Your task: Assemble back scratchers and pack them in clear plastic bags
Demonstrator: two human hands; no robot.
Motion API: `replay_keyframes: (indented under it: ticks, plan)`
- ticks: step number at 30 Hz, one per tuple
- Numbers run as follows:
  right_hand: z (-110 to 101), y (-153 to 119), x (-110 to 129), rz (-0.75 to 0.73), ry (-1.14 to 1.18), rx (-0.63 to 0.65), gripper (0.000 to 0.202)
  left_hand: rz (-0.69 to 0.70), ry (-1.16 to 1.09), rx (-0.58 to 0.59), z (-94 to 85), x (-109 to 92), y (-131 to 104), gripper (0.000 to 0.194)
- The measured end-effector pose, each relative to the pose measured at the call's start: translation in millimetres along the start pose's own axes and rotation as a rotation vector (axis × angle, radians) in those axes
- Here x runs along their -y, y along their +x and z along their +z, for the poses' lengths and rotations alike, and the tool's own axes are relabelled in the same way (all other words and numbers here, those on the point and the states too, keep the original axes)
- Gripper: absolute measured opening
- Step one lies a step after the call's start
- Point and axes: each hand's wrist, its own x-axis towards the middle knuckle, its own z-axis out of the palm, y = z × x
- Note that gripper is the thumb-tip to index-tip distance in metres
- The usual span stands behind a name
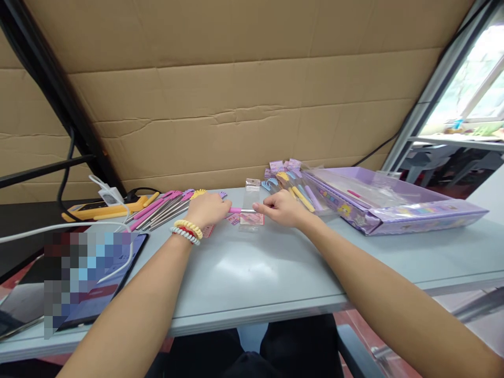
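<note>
Between my two hands lies a telescopic back scratcher (235,210) with a pink part and a thin metal rod. My left hand (208,211), with coiled bands on its wrist, is closed around one end. The fingers of my right hand (284,208) are closed at the other end of the rod. A clear plastic sleeve (252,195) lies flat behind and under the rod, with small pink printed cards (255,219) near it. Left of my left hand is a pile of loose back scratchers (167,211) with pink, purple and yellow claw heads.
Bagged back scratchers (303,195) with purple cards lie beside my right hand. Further right stands a purple box (425,223) holding clear plastic sleeves. At left are a tablet (136,262), a white cable (51,226) and a yellow tool (94,212). Cardboard (236,121) walls the back.
</note>
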Motion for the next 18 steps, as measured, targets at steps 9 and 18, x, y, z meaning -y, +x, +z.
replay_keyframes:
  ticks: [9,18]
  plan:
    - [11,4,4,0.059,-0.002,-0.082,0.059,-0.036,0.048,-0.066,-2.7,-9,-11,0.043]
    - [6,1,14,0.058,-0.021,-0.115,0.059,-0.018,0.113,-0.098,-10.7,-17,-24,0.040]
